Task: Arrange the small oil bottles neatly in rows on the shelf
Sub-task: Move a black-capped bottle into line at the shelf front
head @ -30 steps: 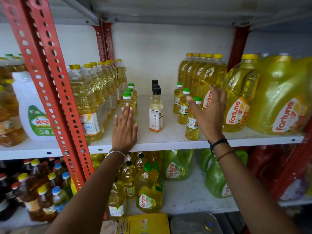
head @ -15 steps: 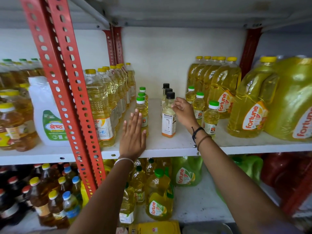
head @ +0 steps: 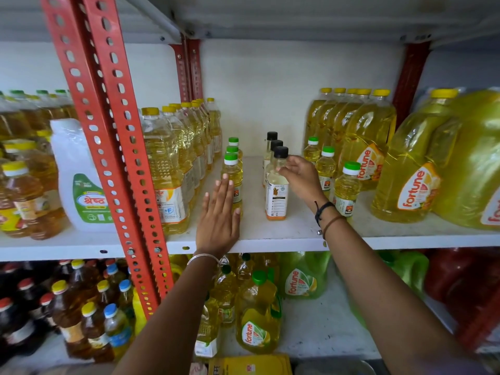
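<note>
Black-capped front bottle (head: 276, 185) at shelf centre, pinched at the neck: tip risk.

Heads a file of three black caps, with a green-capped row (head: 232, 169) at 9 o'clock and a second green-capped row (head: 347, 186) at 3 o'clock. Right hand (head: 300, 177) partly closed, fingertips on the shoulder just under the cap; left hand (head: 218, 220) flat and spread, gripping nothing, against the foremost green-capped bottle. Likely trouble: high grip on a tall narrow body, so toppling into neighbours or off the shelf (head: 284, 240) edge at 6 o'clock.
</note>
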Demonstrator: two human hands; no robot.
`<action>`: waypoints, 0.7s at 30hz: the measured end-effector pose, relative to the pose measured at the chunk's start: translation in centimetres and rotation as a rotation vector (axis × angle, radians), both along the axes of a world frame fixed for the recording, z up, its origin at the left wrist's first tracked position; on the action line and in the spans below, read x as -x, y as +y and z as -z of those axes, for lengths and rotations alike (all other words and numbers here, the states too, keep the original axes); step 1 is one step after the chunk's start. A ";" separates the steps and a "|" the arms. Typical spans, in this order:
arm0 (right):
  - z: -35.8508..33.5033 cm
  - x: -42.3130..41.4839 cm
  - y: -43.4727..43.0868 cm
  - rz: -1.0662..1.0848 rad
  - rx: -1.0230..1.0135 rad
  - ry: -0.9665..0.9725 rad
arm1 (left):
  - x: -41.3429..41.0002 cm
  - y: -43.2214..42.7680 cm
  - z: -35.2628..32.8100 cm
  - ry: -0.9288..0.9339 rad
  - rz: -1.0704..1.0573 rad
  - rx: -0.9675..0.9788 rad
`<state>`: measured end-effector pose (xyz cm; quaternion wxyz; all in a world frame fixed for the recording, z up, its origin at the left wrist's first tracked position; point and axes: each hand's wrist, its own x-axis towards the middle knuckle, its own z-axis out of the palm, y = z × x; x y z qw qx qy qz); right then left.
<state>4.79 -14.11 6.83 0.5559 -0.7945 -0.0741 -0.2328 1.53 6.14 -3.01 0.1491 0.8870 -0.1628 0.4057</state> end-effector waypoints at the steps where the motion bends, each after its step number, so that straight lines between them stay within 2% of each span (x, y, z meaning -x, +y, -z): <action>1: -0.1 0.0 0.0 -0.021 -0.019 -0.003 | 0.0 0.0 0.0 0.002 0.001 0.001; 4: -0.1 0.0 -0.1 -0.032 -0.059 -0.016 | 0.1 -0.1 0.0 0.003 0.001 -0.001; 11: 0.1 -0.2 0.1 0.127 0.064 -0.065 | 0.2 -0.1 -0.1 0.010 0.003 0.006; 21: 0.4 0.3 -0.3 0.100 0.110 -0.072 | 0.2 -0.1 0.0 0.003 -0.004 -0.003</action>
